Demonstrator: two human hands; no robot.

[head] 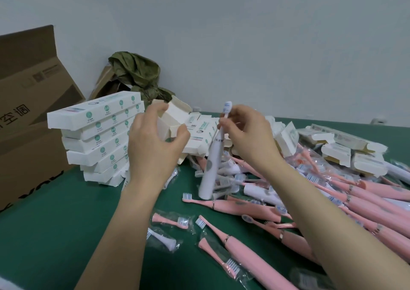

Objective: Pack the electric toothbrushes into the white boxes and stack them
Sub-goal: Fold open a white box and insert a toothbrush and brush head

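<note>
My left hand (153, 143) grips an open white box (175, 117) by its flapped end, above the green table (55, 234). My right hand (246, 134) pinches the neck of a white electric toothbrush (210, 163), which hangs nearly upright with its brush head up, just right of the box. A stack of several closed white boxes (97, 138) stands to the left of my left hand. Pink and white toothbrushes (366, 201) lie heaped on the right.
A large brown carton (28, 112) stands at the left edge. An olive cloth (137, 74) drapes over a small carton by the wall. Unfilled open boxes (346, 150) are piled at the back right. Bagged spare brush heads (170, 221) lie near my forearms.
</note>
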